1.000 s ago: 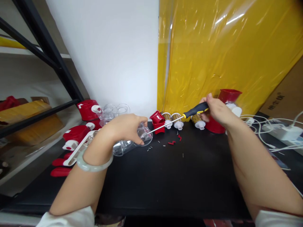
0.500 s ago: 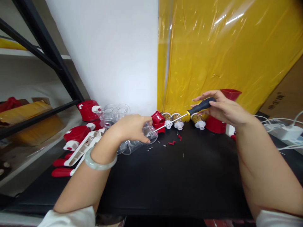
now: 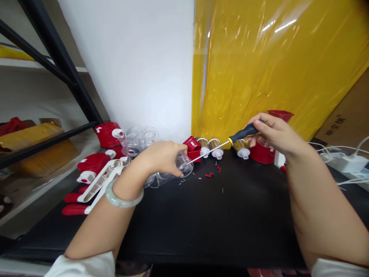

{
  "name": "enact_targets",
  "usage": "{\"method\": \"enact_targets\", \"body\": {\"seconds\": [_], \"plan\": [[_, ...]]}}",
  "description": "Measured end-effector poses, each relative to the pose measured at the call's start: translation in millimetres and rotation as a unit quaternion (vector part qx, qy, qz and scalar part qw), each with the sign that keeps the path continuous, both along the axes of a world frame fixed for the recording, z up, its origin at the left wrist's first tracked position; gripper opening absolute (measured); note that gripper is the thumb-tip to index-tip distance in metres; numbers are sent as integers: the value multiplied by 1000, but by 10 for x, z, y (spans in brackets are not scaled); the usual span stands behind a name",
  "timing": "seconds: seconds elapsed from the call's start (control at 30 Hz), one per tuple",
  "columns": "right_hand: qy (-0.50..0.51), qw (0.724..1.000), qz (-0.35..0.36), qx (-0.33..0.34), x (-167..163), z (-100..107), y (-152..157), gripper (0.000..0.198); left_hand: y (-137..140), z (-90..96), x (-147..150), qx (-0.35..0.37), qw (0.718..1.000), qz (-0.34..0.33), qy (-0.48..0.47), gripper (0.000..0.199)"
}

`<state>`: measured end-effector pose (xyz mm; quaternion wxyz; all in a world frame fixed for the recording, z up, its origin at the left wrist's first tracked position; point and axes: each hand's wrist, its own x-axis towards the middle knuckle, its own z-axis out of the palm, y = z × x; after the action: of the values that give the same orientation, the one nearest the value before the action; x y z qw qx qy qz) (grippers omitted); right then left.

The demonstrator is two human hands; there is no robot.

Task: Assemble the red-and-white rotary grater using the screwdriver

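Observation:
My left hand is closed round a clear plastic cup, which lies on its side with its rim turned to the right. In my right hand is a screwdriver with a dark blue and yellow handle, gripped by thumb and fingers. Its metal shaft slopes down to the left, and the tip reaches inside the cup; what it touches there I cannot make out. Just behind the cup sits a red plastic part. Small red pieces and several tiny screws lie to the right and in front.
Grater drums stand along the yellow-wrapped panel, beside a red housing. White handles with red grips and red housings lie left. More clear cups stand behind my left hand. White cables and a charger are far right.
My right hand's fingers, spread beside the screwdriver handle before, have curled round it. The handle has shifted slightly right. My left hand and the cup have hardly moved.

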<state>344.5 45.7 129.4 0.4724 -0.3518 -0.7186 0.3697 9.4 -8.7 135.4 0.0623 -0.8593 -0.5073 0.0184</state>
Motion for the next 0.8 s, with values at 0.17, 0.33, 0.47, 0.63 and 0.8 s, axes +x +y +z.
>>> {"method": "enact_targets", "body": {"seconds": [0.17,0.33,0.47,0.63,0.8], "plan": [[7,997,-76,19,-48,30,-39,48,-21,-13,41,30,1000,1,5,63],[22,987,-149,47,-128,12,-45,41,-34,-26,79,83,995,43,29,63],[25,981,-188,46,-164,-18,4,41,-33,-60,121,116,991,61,42,56],[25,973,-226,33,-187,-21,41,40,-44,-90,168,132,987,76,49,51],[-6,970,-243,30,-206,-20,27,40,-56,-90,207,125,989,71,44,50]]}}
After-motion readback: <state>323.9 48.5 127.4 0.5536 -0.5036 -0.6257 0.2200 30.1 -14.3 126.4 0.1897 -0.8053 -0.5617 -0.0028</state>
